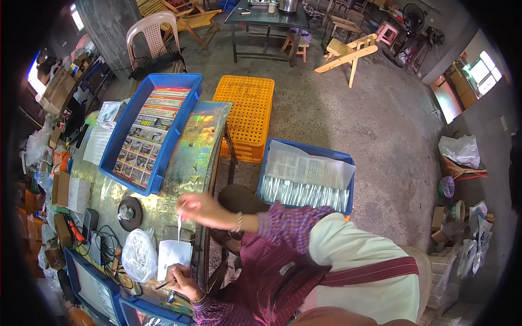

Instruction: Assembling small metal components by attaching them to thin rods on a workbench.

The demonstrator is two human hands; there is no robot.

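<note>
My right hand [198, 211], blurred and with a beaded bracelet at its wrist, is raised over the table edge. Its fingers pinch a thin whitish strip [179, 227] that hangs down toward a small white sheet or packet [174, 256]. My left hand [184, 281] is at the near edge of that white piece, fingers closed round a thin dark stick [163, 284]; its exact kind is unclear. Beside them stands a clear plastic bag [140, 255] of pale, thin items. A dark round disc [129, 213] with something clear on it lies farther along the table.
A blue tray lined with printed sheets [149, 130] stands on the shiny table [190, 155]. On the floor side are yellow crates [244, 108] and a blue bin [352, 187] of silvery packets. Cables [111, 252] and boxes crowd the left; more blue trays [92, 282] stand at lower left.
</note>
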